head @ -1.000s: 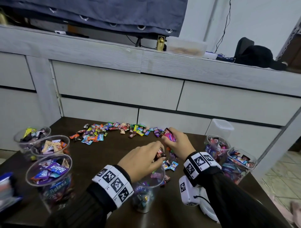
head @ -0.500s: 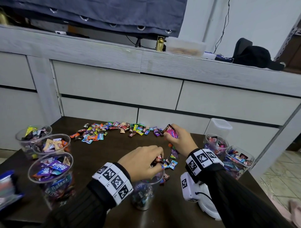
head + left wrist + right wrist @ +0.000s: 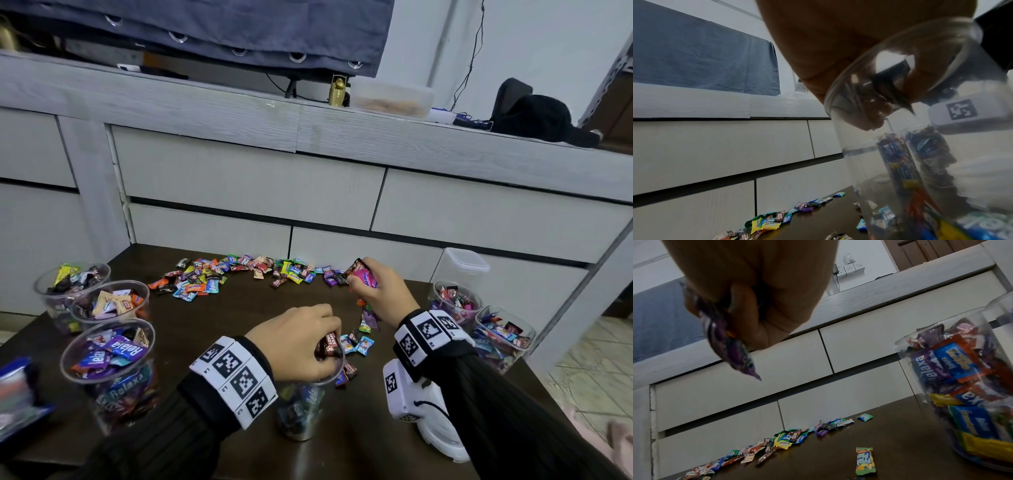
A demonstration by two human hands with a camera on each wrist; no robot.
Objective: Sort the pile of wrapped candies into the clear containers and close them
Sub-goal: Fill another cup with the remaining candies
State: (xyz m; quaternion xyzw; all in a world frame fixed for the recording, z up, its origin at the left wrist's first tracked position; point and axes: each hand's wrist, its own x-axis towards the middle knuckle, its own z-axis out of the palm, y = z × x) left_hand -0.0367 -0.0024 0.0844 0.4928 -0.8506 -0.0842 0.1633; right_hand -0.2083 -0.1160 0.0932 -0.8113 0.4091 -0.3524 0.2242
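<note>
Centrally, candy pile (image 3: 239, 275) strewn along far bench (image 3: 212, 329). Left hand (image 3: 294, 337) fingers pinch dark candy (image 3: 329, 342) over near container (image 3: 301, 404), rim partly hidden. Right hand (image 3: 383, 291) fingers clutch pink candies (image 3: 363, 275). Five other containers hold candies.

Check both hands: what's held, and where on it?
Left hand: dark candy pinched over the cup. Right hand: pink candy, wrappers gripped in curled fingers.

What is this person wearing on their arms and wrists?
Both arms are in black ribbed sleeves. Each wrist carries a white band of square panels printed with black square codes: the left band and the right band. Under the right wrist hangs a white plastic camera unit with a similar code and a thin black cable. Both hands are bare.
</note>
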